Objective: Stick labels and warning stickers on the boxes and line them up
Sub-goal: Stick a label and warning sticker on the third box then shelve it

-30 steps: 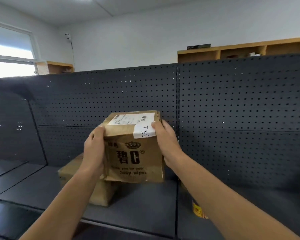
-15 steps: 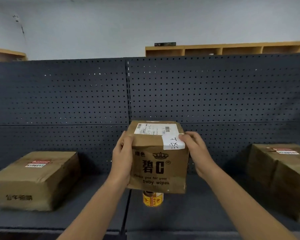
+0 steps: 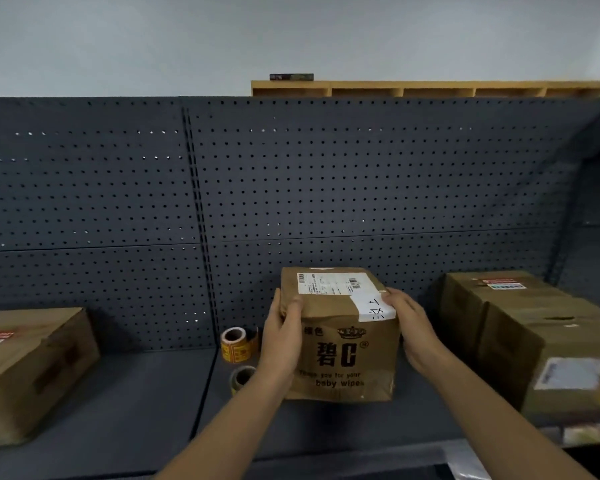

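Observation:
A brown cardboard box (image 3: 347,355) printed "baby wipes" stands on the dark shelf (image 3: 153,403), with a white shipping label and a white handwritten sticker on its top. My left hand (image 3: 283,336) holds its left side, thumb curled over the top edge. My right hand (image 3: 411,329) grips its right side at the sticker corner. Left of the box lie a roll of yellow-red warning stickers (image 3: 238,344) and a second small roll (image 3: 242,375).
A labelled cardboard box (image 3: 32,368) sits at the far left of the shelf. Two larger brown boxes (image 3: 520,334) with labels stand at the right. A dark pegboard wall (image 3: 291,188) backs the shelf, with a wooden shelf unit (image 3: 430,89) behind it.
Both hands carried the box rightward along the shelf and lowered it until it rests on the shelf. The sticker rolls, hidden under the box before, now show at its left.

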{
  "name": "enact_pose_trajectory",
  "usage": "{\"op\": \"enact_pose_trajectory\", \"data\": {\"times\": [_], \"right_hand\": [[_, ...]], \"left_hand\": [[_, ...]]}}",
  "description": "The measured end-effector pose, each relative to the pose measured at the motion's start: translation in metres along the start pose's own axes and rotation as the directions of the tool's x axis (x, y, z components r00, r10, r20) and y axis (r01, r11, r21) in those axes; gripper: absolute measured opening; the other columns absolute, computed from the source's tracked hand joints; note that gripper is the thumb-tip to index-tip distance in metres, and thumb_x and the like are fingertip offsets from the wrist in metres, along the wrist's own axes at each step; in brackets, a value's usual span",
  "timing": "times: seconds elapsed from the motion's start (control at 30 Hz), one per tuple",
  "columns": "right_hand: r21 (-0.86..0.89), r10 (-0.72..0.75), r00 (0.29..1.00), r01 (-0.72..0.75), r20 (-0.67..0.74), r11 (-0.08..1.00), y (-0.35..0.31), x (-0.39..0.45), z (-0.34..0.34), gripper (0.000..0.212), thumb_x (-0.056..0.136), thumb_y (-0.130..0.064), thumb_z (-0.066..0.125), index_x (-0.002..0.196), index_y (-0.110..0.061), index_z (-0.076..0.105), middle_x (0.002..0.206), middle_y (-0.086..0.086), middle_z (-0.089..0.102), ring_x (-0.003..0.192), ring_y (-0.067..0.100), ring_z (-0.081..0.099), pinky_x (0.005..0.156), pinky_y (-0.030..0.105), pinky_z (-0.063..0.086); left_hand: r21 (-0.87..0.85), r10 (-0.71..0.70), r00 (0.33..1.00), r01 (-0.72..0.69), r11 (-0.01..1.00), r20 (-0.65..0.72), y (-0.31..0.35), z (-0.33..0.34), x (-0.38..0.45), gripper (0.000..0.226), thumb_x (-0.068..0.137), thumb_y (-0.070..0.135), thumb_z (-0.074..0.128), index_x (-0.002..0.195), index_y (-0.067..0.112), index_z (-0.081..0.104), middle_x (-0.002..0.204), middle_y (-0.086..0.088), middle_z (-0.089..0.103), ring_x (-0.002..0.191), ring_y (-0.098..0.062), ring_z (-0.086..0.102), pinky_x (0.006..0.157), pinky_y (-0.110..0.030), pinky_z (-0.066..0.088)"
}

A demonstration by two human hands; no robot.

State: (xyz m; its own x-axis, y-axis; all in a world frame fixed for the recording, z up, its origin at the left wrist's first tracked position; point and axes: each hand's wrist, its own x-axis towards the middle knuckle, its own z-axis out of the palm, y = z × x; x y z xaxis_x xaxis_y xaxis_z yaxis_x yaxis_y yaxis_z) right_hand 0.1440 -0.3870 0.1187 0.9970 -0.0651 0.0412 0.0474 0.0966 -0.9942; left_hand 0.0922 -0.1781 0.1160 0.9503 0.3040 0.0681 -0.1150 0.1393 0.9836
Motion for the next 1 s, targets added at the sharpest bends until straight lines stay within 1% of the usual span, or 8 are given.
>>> {"op": "enact_pose_trajectory", "data": {"times": [0.17,0.33,0.43,0.5,0.57,0.67,0.83,1.0], "right_hand": [[0.002,0.025,1.000,-0.025,0.009,1.000,0.025,0.006,-0.017,0.031,0.103,-0.030,0.058,0.134,-0.025,0.058,0.117,0.002,0.069,0.104,0.017,0.068,0.077,0.030,0.054],[-0.088,0.017,0.999,-0.014,0.034,0.996,0.033,0.008,-0.022,0.042,0.103,-0.046,0.056,0.142,-0.033,0.051,0.123,-0.009,0.062,0.108,0.005,0.060,0.077,0.025,0.050],[-0.175,-0.026,0.998,0.037,0.064,0.984,0.034,0.007,-0.032,0.043,0.098,-0.062,0.050,0.135,-0.040,0.053,0.126,-0.019,0.058,0.109,-0.006,0.051,0.086,0.022,0.042],[-0.170,-0.014,0.991,0.037,0.135,0.985,0.040,0.003,-0.041,0.044,0.094,-0.072,0.048,0.130,-0.047,0.054,0.125,-0.028,0.056,0.111,-0.011,0.046,0.098,0.027,0.036],[-0.168,0.021,0.978,0.014,0.207,0.986,0.051,0.000,-0.051,0.056,0.088,-0.077,0.055,0.136,-0.047,0.052,0.129,-0.026,0.058,0.114,-0.010,0.047,0.102,0.030,0.035],[-0.185,0.043,0.960,0.010,0.278,0.983,0.067,-0.001,-0.064,0.069,0.082,-0.066,0.072,0.142,-0.040,0.051,0.133,-0.020,0.065,0.121,-0.001,0.057,0.096,0.023,0.044],[-0.218,0.002,0.953,0.067,0.303,0.974,0.076,-0.001,-0.069,0.054,0.092,-0.024,0.075,0.140,-0.033,0.053,0.129,-0.018,0.069,0.122,0.002,0.063,0.091,0.023,0.056],[-0.216,-0.097,0.962,0.154,0.255,0.964,0.070,-0.008,-0.063,0.042,0.093,-0.026,0.071,0.132,-0.035,0.059,0.123,-0.021,0.072,0.118,-0.005,0.063,0.085,0.015,0.055]], "left_hand": [[0.095,-0.029,1.000,0.029,0.995,0.002,-0.034,0.006,0.005,0.065,0.100,0.066,0.043,0.159,0.042,0.028,0.153,0.010,0.047,0.136,-0.015,0.047,0.117,-0.042,0.040],[0.118,0.000,0.997,-0.009,0.993,0.073,-0.050,0.007,0.002,0.067,0.101,0.062,0.038,0.162,0.039,0.021,0.143,0.021,0.039,0.133,-0.001,0.035,0.105,-0.025,0.031],[0.152,0.005,0.988,-0.029,0.988,0.154,-0.057,-0.001,0.005,0.077,0.094,0.070,0.043,0.162,0.046,0.013,0.149,0.023,0.037,0.138,-0.002,0.034,0.108,-0.025,0.031],[0.223,0.006,0.973,-0.060,0.973,0.232,-0.063,-0.009,0.006,0.090,0.087,0.079,0.052,0.160,0.051,0.009,0.154,0.025,0.034,0.141,-0.002,0.032,0.115,-0.029,0.031],[0.299,-0.016,0.952,-0.081,0.951,0.307,-0.072,-0.018,0.008,0.093,0.086,0.073,0.062,0.160,0.050,0.010,0.154,0.026,0.036,0.142,-0.001,0.034,0.115,-0.027,0.032],[0.343,-0.075,0.928,-0.059,0.937,0.366,-0.088,-0.025,0.014,0.085,0.086,0.056,0.075,0.151,0.054,0.019,0.149,0.025,0.049,0.139,0.002,0.046,0.106,-0.019,0.044],[0.310,-0.026,0.944,-0.082,0.947,0.330,-0.098,-0.026,0.021,0.065,0.095,0.039,0.069,0.147,0.048,0.032,0.144,0.022,0.058,0.136,0.002,0.051,0.111,-0.022,0.045],[0.285,0.027,0.968,-0.100,0.953,0.249,-0.089,-0.022,0.017,0.056,0.095,0.040,0.070,0.146,0.039,0.047,0.132,0.022,0.067,0.126,0.001,0.059,0.097,-0.014,0.050]]}}
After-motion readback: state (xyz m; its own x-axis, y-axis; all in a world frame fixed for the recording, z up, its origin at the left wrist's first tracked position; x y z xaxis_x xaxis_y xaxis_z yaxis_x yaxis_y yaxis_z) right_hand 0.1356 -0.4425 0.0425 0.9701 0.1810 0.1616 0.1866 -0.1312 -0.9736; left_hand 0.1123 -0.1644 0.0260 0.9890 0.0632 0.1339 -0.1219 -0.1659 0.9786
